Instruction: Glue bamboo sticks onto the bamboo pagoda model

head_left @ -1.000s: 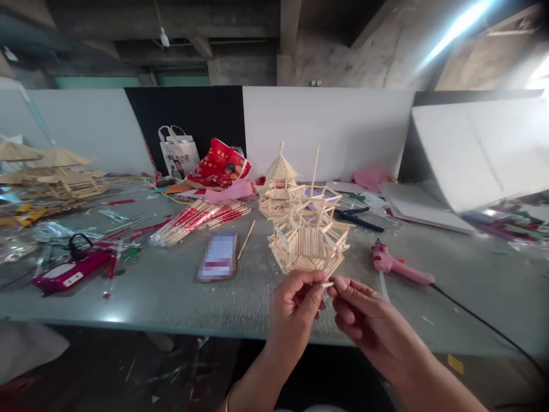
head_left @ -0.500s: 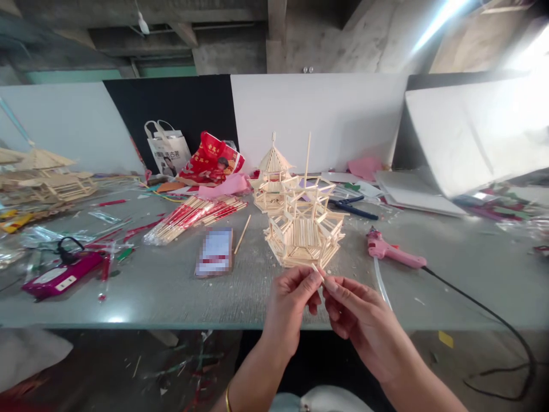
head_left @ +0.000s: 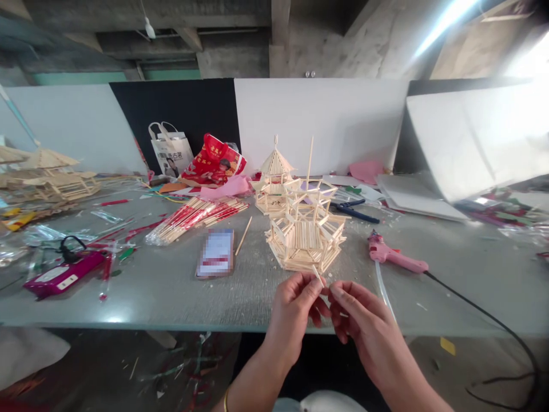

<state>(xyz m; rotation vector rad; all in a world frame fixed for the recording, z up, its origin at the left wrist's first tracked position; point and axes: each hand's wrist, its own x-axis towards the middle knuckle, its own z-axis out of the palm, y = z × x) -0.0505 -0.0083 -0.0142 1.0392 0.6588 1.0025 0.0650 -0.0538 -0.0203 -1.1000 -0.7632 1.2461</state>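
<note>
My left hand point(head_left: 295, 312) pinches a short wooden stick point(head_left: 318, 275) between thumb and forefinger, just in front of a hexagonal stick-built pavilion model point(head_left: 305, 232) on the grey table point(head_left: 171, 292). My right hand point(head_left: 364, 326) is close beside it, fingers curled, its thumb and forefinger tips near the stick's lower end; whether they grip it I cannot tell. A tall single stick rises from the model. Behind it stands a smaller roofed stick pavilion point(head_left: 275, 183).
A pink glue gun point(head_left: 394, 256) with a black cord lies right of the model. Left are a bundle of red-wrapped sticks point(head_left: 195, 216), a phone point(head_left: 217, 253), a loose stick point(head_left: 245, 235) and a magenta device point(head_left: 64, 272). Blue pliers point(head_left: 354, 209), bags and white boards stand behind.
The stick in my left fingers has turned from level to slanting upward. My right fingertips have slipped slightly away from it. The view has shifted a little.
</note>
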